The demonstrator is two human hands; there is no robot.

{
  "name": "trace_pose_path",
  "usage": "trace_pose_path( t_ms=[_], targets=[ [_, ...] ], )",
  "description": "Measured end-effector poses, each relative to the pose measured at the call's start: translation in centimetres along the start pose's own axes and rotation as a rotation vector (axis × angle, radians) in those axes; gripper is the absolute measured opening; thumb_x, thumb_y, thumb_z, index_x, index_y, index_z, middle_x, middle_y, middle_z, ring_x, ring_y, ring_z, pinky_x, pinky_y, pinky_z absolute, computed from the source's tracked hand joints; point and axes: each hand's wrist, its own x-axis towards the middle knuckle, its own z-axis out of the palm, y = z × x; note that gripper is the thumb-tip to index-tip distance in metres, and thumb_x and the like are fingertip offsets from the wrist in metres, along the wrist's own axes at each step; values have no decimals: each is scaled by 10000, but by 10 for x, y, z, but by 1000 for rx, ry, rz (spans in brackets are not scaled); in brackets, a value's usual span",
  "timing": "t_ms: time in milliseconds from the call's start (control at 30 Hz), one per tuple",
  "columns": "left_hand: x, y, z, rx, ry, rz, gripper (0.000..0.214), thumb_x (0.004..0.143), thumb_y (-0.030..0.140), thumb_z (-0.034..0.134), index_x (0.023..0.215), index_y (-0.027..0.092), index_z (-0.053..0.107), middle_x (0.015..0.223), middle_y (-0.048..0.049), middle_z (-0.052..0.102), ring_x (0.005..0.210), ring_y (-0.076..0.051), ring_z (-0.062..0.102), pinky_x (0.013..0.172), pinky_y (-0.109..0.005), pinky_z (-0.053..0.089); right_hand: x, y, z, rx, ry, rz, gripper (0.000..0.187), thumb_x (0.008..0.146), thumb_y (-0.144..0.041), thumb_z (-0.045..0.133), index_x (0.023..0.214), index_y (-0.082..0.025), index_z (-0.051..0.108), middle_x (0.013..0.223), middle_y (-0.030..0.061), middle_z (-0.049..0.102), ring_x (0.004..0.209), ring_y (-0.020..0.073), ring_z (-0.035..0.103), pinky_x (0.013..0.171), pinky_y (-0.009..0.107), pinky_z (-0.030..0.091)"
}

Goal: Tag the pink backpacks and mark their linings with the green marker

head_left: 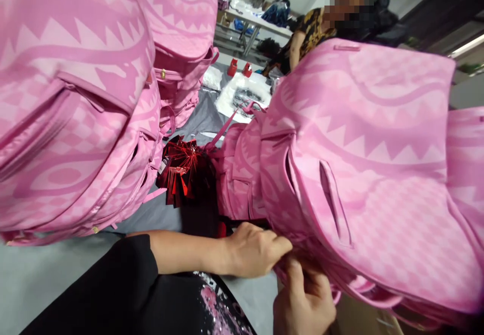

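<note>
A big pink patterned backpack [370, 174] fills the right side of the view, lying tilted toward me. My left hand [253, 252] reaches across from the left in a black sleeve, its fingers pinched together on the backpack's lower edge. My right hand [302, 299] comes up from the bottom, thumb raised, fingers closed on the same lower edge just beneath the left hand. What exactly the fingers pinch there is hidden by the fabric.
More pink backpacks [71, 103] are piled at the left and behind [181, 27]. A bunch of shiny red tags [185, 171] lies on the grey table [38, 279] between the piles. White plastic bags [245, 93] lie further back, where another person [313, 32] sits.
</note>
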Motion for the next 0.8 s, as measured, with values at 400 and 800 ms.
trace_pose_path(
  t_ms=[400, 800],
  targets=[
    [5, -15, 1, -146, -42, 90, 159, 931, 244, 527, 1033, 171, 627, 857, -55, 754, 730, -233, 740, 503, -287, 505, -4, -3, 8, -108, 151, -50, 319, 711, -442, 786, 772, -160, 650, 721, 30, 671, 690, 182, 614, 678, 328, 563],
    [-8, -61, 2, -436, 392, 12, 347, 973, 441, 549, 1231, 210, 576, 1198, -52, 702, 1092, -143, 679, 818, -241, 581, -6, 2, 15, -142, 216, -51, 322, 715, -477, 775, 816, -181, 697, 794, 59, 703, 746, 216, 614, 692, 349, 560]
  ],
)
